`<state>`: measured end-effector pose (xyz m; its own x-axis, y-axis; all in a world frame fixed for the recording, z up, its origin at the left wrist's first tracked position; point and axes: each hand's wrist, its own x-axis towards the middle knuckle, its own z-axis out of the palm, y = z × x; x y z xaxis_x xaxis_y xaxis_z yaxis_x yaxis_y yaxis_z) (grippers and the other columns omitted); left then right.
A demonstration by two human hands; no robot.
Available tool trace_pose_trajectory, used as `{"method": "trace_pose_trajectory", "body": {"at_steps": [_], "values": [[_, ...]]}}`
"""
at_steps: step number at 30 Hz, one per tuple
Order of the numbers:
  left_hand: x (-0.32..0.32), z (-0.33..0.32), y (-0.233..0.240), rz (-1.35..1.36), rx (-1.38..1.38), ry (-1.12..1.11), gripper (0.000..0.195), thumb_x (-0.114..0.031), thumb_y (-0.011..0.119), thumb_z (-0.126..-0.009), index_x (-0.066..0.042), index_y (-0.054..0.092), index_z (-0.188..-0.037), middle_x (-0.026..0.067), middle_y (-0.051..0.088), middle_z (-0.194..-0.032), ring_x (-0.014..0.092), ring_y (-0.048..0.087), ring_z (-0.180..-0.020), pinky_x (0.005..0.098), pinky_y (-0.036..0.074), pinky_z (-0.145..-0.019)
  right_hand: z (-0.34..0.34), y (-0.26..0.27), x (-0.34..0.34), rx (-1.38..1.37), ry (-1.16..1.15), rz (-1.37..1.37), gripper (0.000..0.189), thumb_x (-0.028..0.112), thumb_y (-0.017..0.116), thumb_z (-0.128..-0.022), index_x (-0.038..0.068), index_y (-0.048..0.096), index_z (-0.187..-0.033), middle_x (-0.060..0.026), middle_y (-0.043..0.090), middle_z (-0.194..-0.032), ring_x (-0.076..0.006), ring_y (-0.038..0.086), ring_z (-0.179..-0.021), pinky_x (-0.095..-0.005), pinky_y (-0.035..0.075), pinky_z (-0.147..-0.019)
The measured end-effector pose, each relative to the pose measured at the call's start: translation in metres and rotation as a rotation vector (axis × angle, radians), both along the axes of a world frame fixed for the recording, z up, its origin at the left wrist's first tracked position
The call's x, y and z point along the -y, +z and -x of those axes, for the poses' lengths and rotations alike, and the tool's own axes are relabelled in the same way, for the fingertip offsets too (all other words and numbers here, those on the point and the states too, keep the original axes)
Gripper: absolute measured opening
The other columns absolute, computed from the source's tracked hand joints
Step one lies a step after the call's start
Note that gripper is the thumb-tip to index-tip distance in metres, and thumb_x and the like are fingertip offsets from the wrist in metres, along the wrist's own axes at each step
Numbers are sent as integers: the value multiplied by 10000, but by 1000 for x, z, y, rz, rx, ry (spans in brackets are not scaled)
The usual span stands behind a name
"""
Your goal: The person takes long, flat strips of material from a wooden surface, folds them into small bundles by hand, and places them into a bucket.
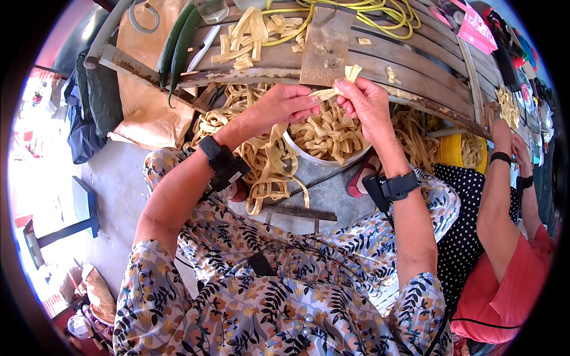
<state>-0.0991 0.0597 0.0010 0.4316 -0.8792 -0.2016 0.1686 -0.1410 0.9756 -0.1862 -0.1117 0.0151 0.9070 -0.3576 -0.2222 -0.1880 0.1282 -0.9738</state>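
Note:
Between my two hands is a pale yellow strip [327,93], apparently a dried soy or tofu strip, with a folded or knotted end. My left hand [294,104] pinches its left end. Fingers of my right hand [363,100] grip the knotted end, which sticks up above them. Right below my hands stands a round white-rimmed tub [307,156] filled with short knotted pieces [331,133]. Long loose strips [271,164] hang and lie to the tub's left, and more strips [412,138] are to its right.
The slatted wooden table [418,71] holds short strip pieces [254,33], a white-handled knife [205,46], long green gourds [182,49], a yellow cord [401,22] and a brown board [327,44]. A yellow bucket [445,153] stands right. A co-worker's hands [503,135] are at far right.

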Motion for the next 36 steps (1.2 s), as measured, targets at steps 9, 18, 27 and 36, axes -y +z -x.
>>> {"method": "trace_pose_trajectory", "body": {"at_steps": [9, 18, 27, 36], "values": [[-5, -10, 0, 96, -416, -126, 222, -225, 492, -898, -35, 572, -813, -78, 377, -543, 11, 288, -467, 170, 212, -440, 1, 4, 4, 67, 174, -204, 133, 80, 609, -803, 3, 607, -912, -5, 537, -643, -14, 403, -462, -144, 303, -399], [-9, -14, 4, 98, -419, -174, 241, -254, 461, -916, -66, 537, -787, -104, 300, -482, 11, 217, -423, 180, 196, -432, 2, 14, 10, 52, 266, -349, 127, 81, 611, -803, 10, 600, -907, 14, 495, -616, 0, 368, -444, -147, 266, -376], [-12, -17, 8, 108, -461, -136, 228, -226, 487, -903, -41, 560, -793, -90, 336, -513, 8, 246, -440, 174, 196, -417, 3, 18, 11, 13, 249, -334, 138, 101, 605, -810, 18, 595, -919, 49, 448, -623, 10, 328, -441, -138, 242, -383], [9, -43, 18, 0, 230, 50, 203, -199, 489, -895, -24, 593, -895, -33, 505, -644, 40, 428, -545, 165, 328, -462, -30, 15, 27, 120, 39, -230, 185, 137, 589, -838, 0, 602, -962, 22, 483, -657, -11, 379, -497, -151, 295, -428]]}}
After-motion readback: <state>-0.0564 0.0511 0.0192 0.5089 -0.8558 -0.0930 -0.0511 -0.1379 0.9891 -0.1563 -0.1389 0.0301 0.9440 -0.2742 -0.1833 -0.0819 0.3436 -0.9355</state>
